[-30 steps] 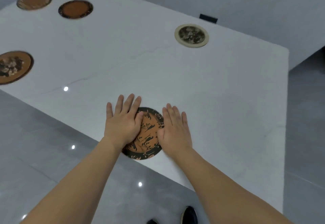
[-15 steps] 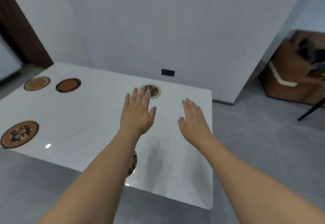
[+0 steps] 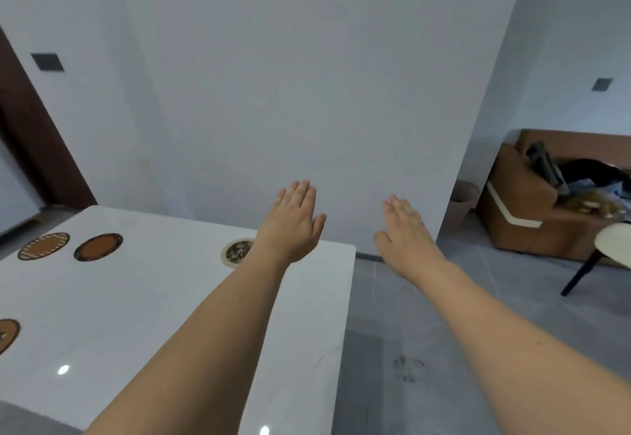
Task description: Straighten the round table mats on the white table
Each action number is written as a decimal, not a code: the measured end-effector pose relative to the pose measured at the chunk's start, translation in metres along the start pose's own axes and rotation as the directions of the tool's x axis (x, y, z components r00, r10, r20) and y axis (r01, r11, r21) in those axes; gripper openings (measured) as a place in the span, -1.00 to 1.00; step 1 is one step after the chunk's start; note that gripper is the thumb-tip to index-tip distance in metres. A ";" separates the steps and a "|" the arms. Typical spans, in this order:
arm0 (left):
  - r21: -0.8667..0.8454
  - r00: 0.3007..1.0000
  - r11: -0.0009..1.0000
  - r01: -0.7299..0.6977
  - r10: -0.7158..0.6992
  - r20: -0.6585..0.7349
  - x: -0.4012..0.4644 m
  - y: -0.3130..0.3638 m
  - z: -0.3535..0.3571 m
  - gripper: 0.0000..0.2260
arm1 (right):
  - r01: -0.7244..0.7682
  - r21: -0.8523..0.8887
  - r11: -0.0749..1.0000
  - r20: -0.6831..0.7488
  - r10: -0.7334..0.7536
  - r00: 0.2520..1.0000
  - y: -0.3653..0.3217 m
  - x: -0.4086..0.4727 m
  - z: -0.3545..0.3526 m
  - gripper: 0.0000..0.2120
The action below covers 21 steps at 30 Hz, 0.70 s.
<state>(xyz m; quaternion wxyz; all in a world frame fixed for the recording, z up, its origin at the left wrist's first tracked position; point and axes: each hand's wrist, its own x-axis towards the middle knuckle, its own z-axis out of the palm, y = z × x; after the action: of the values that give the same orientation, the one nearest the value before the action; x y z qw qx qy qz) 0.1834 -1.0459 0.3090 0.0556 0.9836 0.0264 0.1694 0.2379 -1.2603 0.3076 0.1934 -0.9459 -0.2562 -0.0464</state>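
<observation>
The white table (image 3: 143, 301) fills the lower left. On it lie round mats: a checkered brown mat (image 3: 43, 246) and a dark-rimmed brown mat (image 3: 98, 247) at the far left, a cream-rimmed patterned mat (image 3: 237, 252) partly behind my left wrist, and a brown mat (image 3: 6, 335) cut off by the left edge. My left hand (image 3: 293, 226) hovers flat and empty above the table's far right corner. My right hand (image 3: 406, 233) is stretched out, empty, over the floor beyond the table's right edge. The mat near the front edge is hidden under my left forearm.
A grey wall rises just behind the table. Right of the table is grey tiled floor, with a pink bin (image 3: 462, 204), a brown sofa (image 3: 532, 226) piled with clothes, and a pale round seat (image 3: 614, 243) on dark legs at the far right.
Both hands have lifted off the orange-and-black mat near the front edge and reached forward. My view has swung up and to the right, bringing the wall and sofa into sight.
</observation>
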 end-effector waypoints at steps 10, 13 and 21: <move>0.048 0.997 0.999 -0.018 0.014 0.074 0.128 0.042 0.024 -0.45 | -0.014 -0.036 0.999 0.085 0.017 0.996 0.085 0.096 -0.027 -0.40; 0.026 0.996 0.998 -0.050 0.048 0.074 0.178 0.037 0.040 -0.45 | -0.036 -0.071 0.997 0.093 0.043 0.995 0.102 0.135 -0.026 -0.40; -0.035 0.997 0.998 -0.050 0.052 0.049 0.303 0.027 0.073 -0.45 | -0.041 -0.139 0.989 0.100 0.055 0.994 0.137 0.244 -0.035 -0.40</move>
<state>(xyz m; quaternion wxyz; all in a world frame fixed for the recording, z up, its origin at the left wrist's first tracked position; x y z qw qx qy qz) 0.4942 -1.0582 0.3436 0.0684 0.9868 -0.0029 0.1466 0.5176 -1.2686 0.3383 0.1158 -0.9640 -0.2393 -0.0102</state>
